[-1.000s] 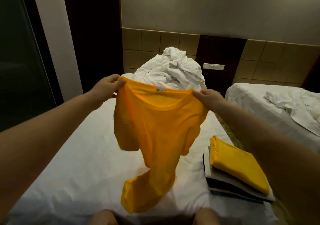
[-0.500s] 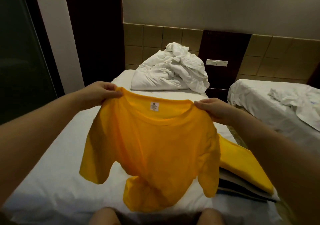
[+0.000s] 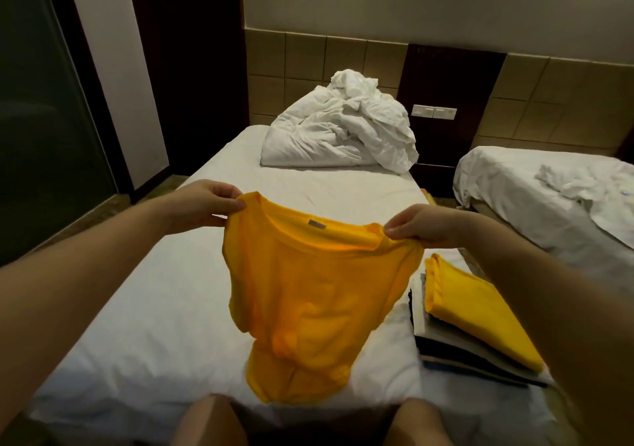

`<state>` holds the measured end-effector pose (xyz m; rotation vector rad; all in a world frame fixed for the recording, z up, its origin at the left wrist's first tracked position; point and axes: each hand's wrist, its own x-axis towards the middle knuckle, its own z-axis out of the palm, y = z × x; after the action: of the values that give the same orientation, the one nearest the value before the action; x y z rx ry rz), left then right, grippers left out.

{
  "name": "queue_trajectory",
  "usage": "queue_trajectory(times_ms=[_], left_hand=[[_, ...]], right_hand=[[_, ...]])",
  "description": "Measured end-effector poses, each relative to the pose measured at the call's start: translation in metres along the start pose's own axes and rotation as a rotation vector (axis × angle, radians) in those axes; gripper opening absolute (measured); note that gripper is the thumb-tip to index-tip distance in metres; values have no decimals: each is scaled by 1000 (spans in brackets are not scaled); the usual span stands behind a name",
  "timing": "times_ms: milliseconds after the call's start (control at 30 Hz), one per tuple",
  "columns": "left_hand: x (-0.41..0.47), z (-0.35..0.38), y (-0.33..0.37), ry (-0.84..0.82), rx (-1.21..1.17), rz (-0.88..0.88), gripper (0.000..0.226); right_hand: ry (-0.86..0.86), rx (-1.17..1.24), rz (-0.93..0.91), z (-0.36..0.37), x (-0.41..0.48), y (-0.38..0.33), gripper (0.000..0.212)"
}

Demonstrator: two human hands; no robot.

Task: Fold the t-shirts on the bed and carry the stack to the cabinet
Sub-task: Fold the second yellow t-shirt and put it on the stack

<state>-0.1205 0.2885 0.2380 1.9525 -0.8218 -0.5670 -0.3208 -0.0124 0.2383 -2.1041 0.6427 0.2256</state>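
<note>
Now both hands, left (image 3: 209, 205) and right (image 3: 422, 226), pinch the yellow t-shirt's (image 3: 308, 301) shoulders.

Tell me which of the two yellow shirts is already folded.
The folded shirt lies flat on top of the stack at the right. The other shirt hangs loose, pinched at its shoulders by the left hand and right hand.

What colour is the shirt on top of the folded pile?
Yellow. The top shirt shows best in the head view, lying on the pile of grey and dark clothes.
</note>
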Motion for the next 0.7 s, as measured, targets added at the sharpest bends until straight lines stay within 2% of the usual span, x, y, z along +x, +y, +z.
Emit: queue_trajectory(times_ms=[100, 167, 267, 333, 400, 467, 533, 600, 667, 700], left_hand=[[-2, 0, 2, -19, 5, 5, 8], [-2, 0, 5, -8, 17, 12, 5], [1, -2, 13, 98, 26, 35, 3], [2, -9, 26, 204, -21, 84, 8], [0, -20, 49, 301, -113, 165, 13], [-6, -31, 79, 376, -201, 282, 14], [-12, -38, 110, 461, -226, 437, 12], [-12, -39, 133, 598, -101, 543, 12], [-12, -42, 149, 739, 139, 559, 24], [-14, -47, 157, 793, 222, 563, 27]], right_hand=[[-82, -64, 83, -4, -3, 5, 21], [-17, -62, 62, -5, -4, 3, 19], [233, 37, -60, -10, -6, -9, 25], [366, 217, -181, -17, -12, -22, 28], [515, 413, -331, -26, -22, -40, 26], [721, 492, -482, -36, -37, -62, 24], [934, 404, -617, -42, -52, -86, 27], [1096, 172, -690, -46, -63, -105, 29], [1122, -150, -667, -56, -72, -119, 29], [1153, -235, -647, -65, -77, -126, 30]])
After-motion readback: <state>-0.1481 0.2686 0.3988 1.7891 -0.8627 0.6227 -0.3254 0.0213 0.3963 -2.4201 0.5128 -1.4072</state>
